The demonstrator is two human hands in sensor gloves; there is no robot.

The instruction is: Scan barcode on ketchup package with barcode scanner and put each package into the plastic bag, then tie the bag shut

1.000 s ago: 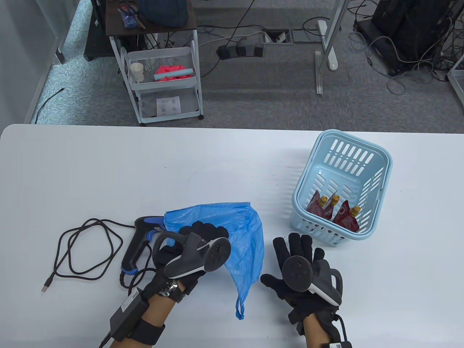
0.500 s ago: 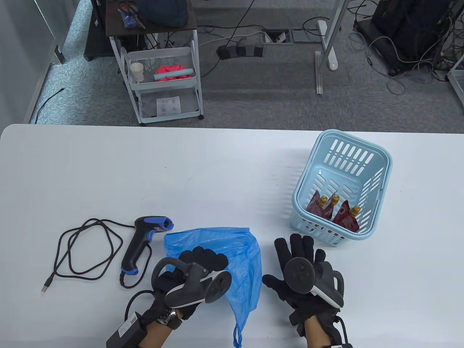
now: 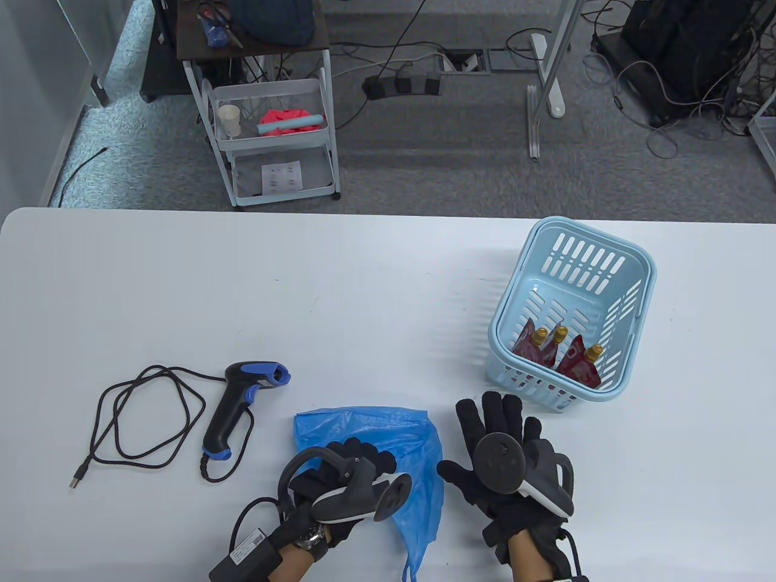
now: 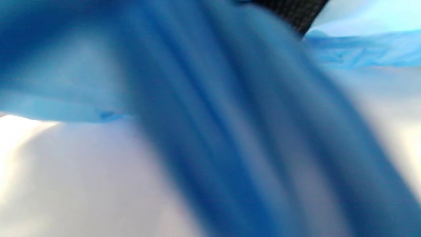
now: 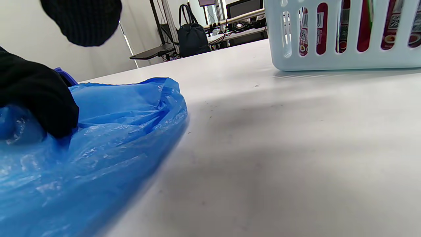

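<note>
The blue plastic bag (image 3: 397, 433) lies crumpled near the table's front edge, and its blurred folds (image 4: 210, 131) fill the left wrist view. My left hand (image 3: 364, 454) sits on top of it, fingers curled into the plastic. My right hand (image 3: 494, 418) lies flat on the table just right of the bag (image 5: 108, 131), fingers spread, its thumb at the bag's edge. The black-and-blue barcode scanner (image 3: 239, 397) lies untouched to the left. Red ketchup packages (image 3: 561, 354) with gold caps stand in the light-blue basket (image 3: 642, 285).
The scanner's black cable (image 3: 142, 418) loops over the table's left part. The basket (image 5: 329, 62) stands close beyond my right hand. A white trolley (image 3: 273, 139) and floor cables sit past the table's far edge.
My left hand has dragged the bag toward the front edge and a little right, uncovering the scanner. The right hand has barely moved.
</note>
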